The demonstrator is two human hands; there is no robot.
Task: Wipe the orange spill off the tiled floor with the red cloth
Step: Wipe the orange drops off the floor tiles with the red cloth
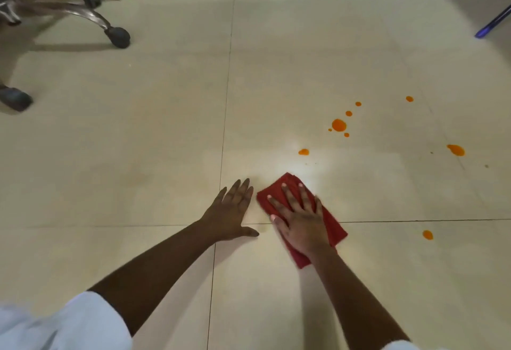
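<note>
A: Where's the red cloth (pixel 329 222)?

B: Flat on the tiled floor (pixel 138 142), across a grout line, under the right hand (pixel 300 222), whose fingers (pixel 287 195) lie spread, pressing rather than gripping.

A: The orange spill (pixel 339 125)?

B: Scattered drops from the cloth's 12 to 3 o'clock (none touching it).

A: Left hand (pixel 231 211)?

B: At its 9 o'clock, palm down, fingers together, thumb out. Office chair base (pixel 69 9) far off at 10.

Cloth (pixel 326 219) under right hand (pixel 300 221)
</note>
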